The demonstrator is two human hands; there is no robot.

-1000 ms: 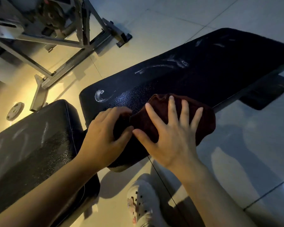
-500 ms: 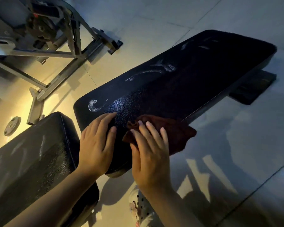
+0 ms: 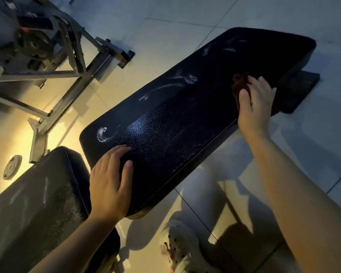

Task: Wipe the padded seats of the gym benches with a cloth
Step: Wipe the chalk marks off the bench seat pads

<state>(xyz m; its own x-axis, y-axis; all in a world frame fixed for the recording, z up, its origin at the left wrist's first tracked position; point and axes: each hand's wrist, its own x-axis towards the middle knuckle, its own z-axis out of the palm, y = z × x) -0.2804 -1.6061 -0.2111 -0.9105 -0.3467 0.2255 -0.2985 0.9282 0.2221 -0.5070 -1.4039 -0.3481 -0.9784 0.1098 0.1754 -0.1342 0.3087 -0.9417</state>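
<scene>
My right hand (image 3: 257, 101) presses a dark red cloth (image 3: 239, 83) flat against the long bench pad (image 3: 185, 115), fingers spread and nearly straight over the fabric; only a bunched fold of cloth shows past my fingertips. The cloth sits at the pad's right long edge, toward the far end, with my palm overhanging that edge. My left hand (image 3: 110, 184) rests open on the near end of the same pad, fingers extended and lying flat, the thumb on the top surface beside them — it holds nothing.

No container is in view.

The pad runs diagonally from the near left to the far right. White smears (image 3: 104, 133) mark its near left corner, and further streaks cross the middle and the far end. The strip between my two hands is bare black upholstery. A second padded seat (image 3: 37, 194) lies just beside the near end on the left, also streaked with pale marks. Beyond the left long edge stands a steel equipment frame (image 3: 75, 75) on the tiled floor (image 3: 165, 26), with a weight plate (image 3: 12, 167) lying flat near its foot. Open tile lies along the right long edge — my shoe (image 3: 179, 245) is on it below the near end.
</scene>
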